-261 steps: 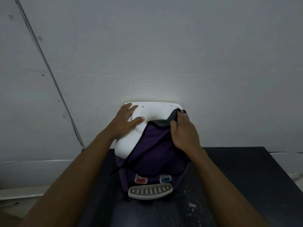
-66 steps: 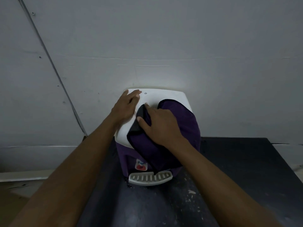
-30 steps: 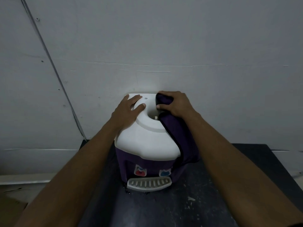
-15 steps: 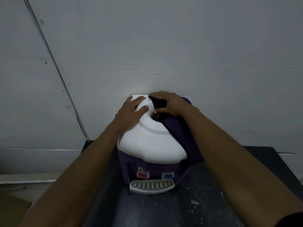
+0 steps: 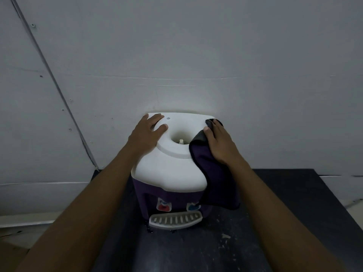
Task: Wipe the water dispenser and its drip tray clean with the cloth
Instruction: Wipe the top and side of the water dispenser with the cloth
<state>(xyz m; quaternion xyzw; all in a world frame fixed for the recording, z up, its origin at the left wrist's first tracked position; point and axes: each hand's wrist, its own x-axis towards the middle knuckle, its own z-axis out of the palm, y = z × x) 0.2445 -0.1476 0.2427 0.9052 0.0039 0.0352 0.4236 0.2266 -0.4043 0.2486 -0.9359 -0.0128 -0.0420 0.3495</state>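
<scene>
The water dispenser [image 5: 169, 173] has a white top with a round well and a purple body, and it stands against the wall. Its grey slotted drip tray [image 5: 175, 219] juts out at the front foot, below a red tap [image 5: 163, 207] and a blue tap [image 5: 193, 207]. My left hand [image 5: 146, 134] lies flat on the top's back left corner. My right hand [image 5: 220, 143] presses the dark purple cloth [image 5: 216, 179] onto the top's right rim with straight fingers. The rest of the cloth hangs down the dispenser's right side.
The dispenser sits on a black table [image 5: 284, 213] speckled with white crumbs near the tray. A grey wall [image 5: 196, 55] rises directly behind it. A thin cable [image 5: 59, 91] runs diagonally down the wall at the left.
My right hand has slid the cloth from the back of the round well out to the top's right rim. The left hand has stayed on the back left corner.
</scene>
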